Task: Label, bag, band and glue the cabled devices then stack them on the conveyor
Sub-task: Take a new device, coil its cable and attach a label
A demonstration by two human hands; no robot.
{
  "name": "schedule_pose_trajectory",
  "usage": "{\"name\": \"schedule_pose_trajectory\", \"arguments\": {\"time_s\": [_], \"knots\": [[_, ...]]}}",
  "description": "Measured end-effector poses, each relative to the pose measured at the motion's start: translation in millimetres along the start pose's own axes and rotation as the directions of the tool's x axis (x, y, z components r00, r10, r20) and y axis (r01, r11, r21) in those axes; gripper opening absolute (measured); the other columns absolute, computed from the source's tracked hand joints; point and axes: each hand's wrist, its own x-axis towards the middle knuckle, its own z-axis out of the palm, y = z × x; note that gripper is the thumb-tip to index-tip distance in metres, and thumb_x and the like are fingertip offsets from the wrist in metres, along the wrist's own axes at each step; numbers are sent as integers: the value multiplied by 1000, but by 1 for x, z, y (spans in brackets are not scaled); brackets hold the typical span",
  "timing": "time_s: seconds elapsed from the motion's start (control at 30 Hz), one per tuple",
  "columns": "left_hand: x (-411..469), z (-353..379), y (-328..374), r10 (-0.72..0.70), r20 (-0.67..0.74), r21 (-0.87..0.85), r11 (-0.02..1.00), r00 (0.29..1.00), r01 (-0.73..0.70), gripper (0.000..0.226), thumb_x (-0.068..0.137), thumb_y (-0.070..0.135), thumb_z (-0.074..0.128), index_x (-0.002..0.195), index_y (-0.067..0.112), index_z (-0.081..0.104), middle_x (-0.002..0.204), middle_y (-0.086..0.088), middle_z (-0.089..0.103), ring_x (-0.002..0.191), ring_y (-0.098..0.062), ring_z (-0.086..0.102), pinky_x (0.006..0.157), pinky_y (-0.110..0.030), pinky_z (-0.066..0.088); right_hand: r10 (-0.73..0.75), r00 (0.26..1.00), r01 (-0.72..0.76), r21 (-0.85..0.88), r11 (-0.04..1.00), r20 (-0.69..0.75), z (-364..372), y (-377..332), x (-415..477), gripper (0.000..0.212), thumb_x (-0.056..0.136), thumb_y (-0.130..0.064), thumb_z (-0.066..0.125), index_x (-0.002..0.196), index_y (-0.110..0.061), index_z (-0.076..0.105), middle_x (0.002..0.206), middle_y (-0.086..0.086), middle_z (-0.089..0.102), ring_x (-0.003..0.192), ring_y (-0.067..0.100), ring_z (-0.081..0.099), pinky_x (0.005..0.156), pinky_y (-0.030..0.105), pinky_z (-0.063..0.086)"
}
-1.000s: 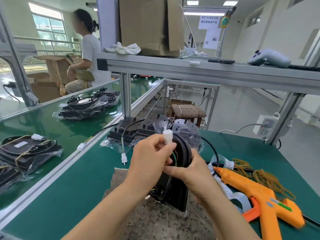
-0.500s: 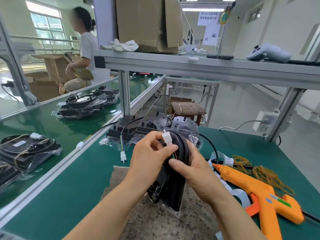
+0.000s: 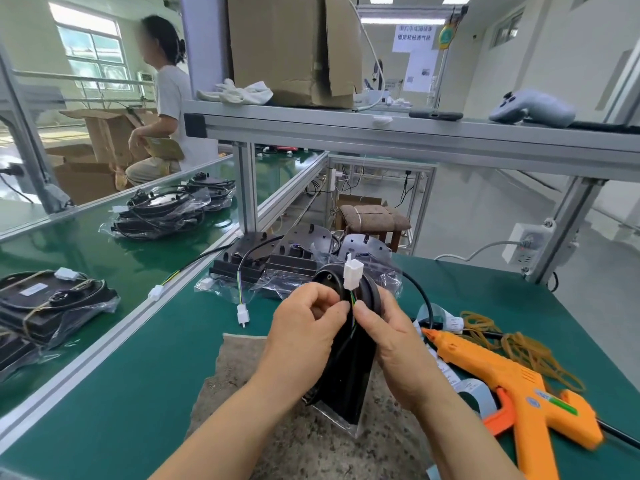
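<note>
conveyor (image 3: 86,251) at 9 o'clock, bagged stacks (image 3: 162,213) on it | black device (image 3: 349,375) dead centre, on edge on the stone mat (image 3: 242,393) | glue gun (image 3: 502,375) flat at 4 o'clock | left hand (image 3: 304,334) + right hand (image 3: 394,344) fingers curled, pinching its wires (image 3: 352,299) | white plug (image 3: 353,270) poking up at 12

Green tabletop (image 3: 138,375) left bare; glue gun (image 3: 502,379), rubber bands (image 3: 526,348) right; devices (image 3: 263,261) probably near behind.

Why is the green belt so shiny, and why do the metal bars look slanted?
Head view: daylight from the window glares off the conveyor belt; the wide-angle lens slants the shelf rail; the glue gun handle is slightly blurred near the edge.
</note>
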Motion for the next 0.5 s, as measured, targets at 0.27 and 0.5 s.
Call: {"name": "schedule_pose_trajectory", "arguments": {"time_s": [0.27, 0.5], "knots": [[2, 1, 2, -222, 250, -575, 749, 942, 329, 20, 90, 5, 52, 77, 17, 60, 71, 0, 58, 63, -9, 49, 63, -22, 43, 82, 952, -108, -75, 991, -294, 3, -2, 13, 44, 56, -43, 69, 97, -28, 68, 91, -1, 75, 90, 22, 71, 87, 55, 56], [1, 0, 1, 20, 81, -249, 968, 996, 1, 23, 97, 9, 55, 117, 19, 63, 71, 15, 58, 65, 1, 52, 66, -10, 44, 135, 962, -152, -53, 987, -235, 4, -11, 21, 48, 49, -24, 77, 96, -31, 68, 88, -2, 77, 83, 21, 74, 78, 45, 61]]}}
